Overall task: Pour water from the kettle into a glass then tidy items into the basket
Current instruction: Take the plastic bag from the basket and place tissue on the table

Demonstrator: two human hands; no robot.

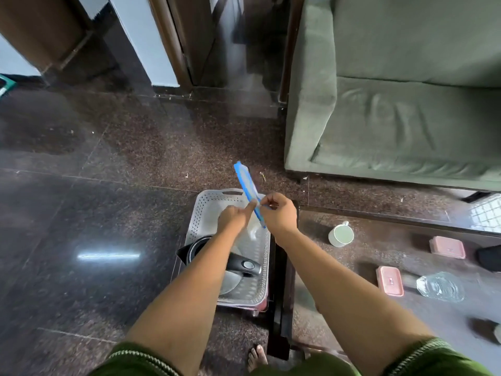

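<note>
Green sleeves [141, 359] frame the bottom edge, and a bare foot [257, 358] shows between them on the dark stone floor [81, 213]. Both forearms extend forward over a white perforated basket [206, 204]. The basket sits at the left end of a low dark table [282, 294]. A kettle [230, 270] lies inside the basket, partly hidden by the left forearm.

The left hand [234, 217] and right hand [278, 213] meet above the basket's far half. Each pinches the blue-edged top of a clear plastic bag [248, 185] with curled fingers. The bag's blue strip tilts up and away; its clear body hangs down into the basket.

A white mug [341, 235], two pink lidded boxes [389, 280] and a glass [440, 286] rest on the table, right of the basket. A green sofa [393, 104] stands beyond.
</note>
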